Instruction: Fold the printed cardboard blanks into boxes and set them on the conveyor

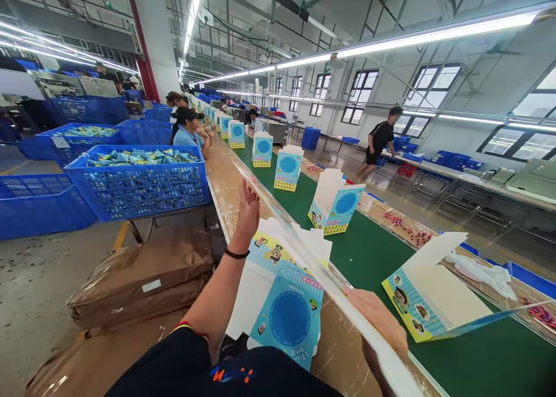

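My two hands hold a flat folded carton point(304, 252), seen nearly edge-on and slanting across the table's edge. My left hand point(249, 207) grips its far end, with the thumb and fingers around the edge. Nearer to me, my right hand point(380, 319) is closed over its other side; part of those fingers is hidden. Below lies a stack of flat printed cartons point(289, 319), blue and yellow with a round blue disc. On the green conveyor belt point(286, 203) stand several opened cartons, among them one close at the right point(434, 296) and one ahead point(336, 203).
Blue crates point(143, 186) with small packets stand at the left, above brown wrapped bundles point(147, 275). A co-worker in a light blue shirt point(191, 133) sits farther along the belt. Another person in black point(382, 136) walks at the right. Small red items point(419, 238) lie along the belt's far side.
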A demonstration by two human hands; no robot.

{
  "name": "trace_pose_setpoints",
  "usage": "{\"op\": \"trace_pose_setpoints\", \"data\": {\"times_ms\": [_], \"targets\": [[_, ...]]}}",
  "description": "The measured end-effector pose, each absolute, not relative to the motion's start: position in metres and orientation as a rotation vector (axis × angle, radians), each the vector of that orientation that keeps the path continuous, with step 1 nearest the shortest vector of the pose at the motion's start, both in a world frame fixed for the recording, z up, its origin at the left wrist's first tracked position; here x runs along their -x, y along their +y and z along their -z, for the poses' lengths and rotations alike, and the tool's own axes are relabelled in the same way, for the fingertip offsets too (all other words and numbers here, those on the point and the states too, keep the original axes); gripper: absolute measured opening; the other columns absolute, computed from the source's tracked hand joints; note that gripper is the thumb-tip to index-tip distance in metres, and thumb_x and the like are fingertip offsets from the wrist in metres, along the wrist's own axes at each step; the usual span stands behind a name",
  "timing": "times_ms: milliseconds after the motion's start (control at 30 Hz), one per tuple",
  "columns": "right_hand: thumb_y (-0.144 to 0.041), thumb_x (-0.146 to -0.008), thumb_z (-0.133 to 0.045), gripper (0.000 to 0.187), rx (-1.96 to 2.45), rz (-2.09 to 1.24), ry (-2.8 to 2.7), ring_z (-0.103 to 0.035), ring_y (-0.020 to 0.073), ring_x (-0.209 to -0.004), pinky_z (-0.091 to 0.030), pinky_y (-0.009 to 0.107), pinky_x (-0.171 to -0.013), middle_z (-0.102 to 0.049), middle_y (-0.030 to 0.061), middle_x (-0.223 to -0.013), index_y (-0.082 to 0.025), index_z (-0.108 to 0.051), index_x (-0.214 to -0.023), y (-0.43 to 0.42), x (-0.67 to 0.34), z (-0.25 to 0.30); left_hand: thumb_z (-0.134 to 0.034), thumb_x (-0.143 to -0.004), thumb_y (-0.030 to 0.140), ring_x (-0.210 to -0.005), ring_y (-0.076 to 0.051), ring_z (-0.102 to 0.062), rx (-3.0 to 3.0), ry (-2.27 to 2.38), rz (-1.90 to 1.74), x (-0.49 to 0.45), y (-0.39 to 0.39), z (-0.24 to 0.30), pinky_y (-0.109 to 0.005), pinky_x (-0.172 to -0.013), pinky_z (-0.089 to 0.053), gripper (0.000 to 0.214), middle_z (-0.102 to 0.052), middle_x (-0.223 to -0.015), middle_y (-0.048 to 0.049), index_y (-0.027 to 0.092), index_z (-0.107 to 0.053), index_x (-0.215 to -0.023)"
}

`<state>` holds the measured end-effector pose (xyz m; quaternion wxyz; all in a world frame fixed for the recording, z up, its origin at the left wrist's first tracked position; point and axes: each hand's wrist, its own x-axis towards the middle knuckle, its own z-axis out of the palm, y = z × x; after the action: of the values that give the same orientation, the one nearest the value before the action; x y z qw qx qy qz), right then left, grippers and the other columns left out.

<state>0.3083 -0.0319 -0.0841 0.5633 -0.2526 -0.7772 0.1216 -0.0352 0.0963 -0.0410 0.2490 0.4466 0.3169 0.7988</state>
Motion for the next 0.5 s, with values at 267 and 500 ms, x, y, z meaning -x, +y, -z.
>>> {"op": "trace_pose_setpoints", "data": {"times_ms": [267,500], "targets": [[-0.027,-0.100,-0.067,0.043,0.628,-0.161,-1.850,-0.080,0.0289,-0.095,-0.067,0.042,-0.079,-0.082,0.0031,-0.115,-0.041,-0.070,-0.141,-0.041,-0.282,0.113,-0.094,-0.058,0.055,-0.135,-0.032,-0.060,-1.075,1.111,-2.127,0.035,0.090,0.045,-0.041,-0.111,-0.052,0.119,-0.058,-0.146,-0.0162,0.026,-0.036,-0.159],[-0.071,-0.093,-0.062,0.081,0.846,-0.527,-1.702,-0.059,0.0428,-0.140,-0.062,0.060,-0.100,-0.059,0.0136,-0.155,-0.036,-0.040,-0.163,-0.045,-0.302,0.125,-0.084,-0.070,0.055,-0.137,-0.036,-0.059,-1.146,1.085,-2.102,0.031,0.064,0.043,-0.046,-0.116,-0.049,0.087,-0.065,-0.141,-0.0160,0.019,-0.056,-0.143]]}}
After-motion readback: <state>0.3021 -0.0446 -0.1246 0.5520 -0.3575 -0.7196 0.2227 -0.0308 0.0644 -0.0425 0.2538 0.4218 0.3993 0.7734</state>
